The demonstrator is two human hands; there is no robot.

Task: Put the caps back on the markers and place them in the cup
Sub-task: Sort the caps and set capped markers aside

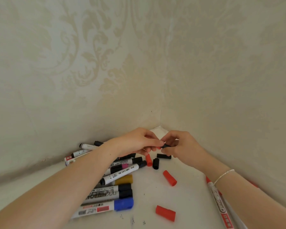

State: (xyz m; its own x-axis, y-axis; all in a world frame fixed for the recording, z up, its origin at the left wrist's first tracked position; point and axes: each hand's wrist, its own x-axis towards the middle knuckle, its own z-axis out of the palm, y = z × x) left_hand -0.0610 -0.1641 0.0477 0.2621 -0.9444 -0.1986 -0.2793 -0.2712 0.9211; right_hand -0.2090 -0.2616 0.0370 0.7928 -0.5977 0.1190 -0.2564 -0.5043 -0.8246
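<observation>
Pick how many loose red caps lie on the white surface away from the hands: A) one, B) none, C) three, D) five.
C: three loose red caps show, one just below the hands beside a black cap, one lower down on the white surface, and one nearest the camera.

A white table top (155,195) fills a corner between two papered walls and carries faint dark ink specks near its front edge. On its left lies a heap of markers (116,184), mostly white-barrelled with black caps, one with a blue cap (123,203), one mustard yellow. Loose caps lie right of the heap: three red caps (165,213) (169,178) (149,160) and two black caps (155,163) (163,156) farther back. At the right edge lies a red-tipped uncapped marker (220,202).
</observation>
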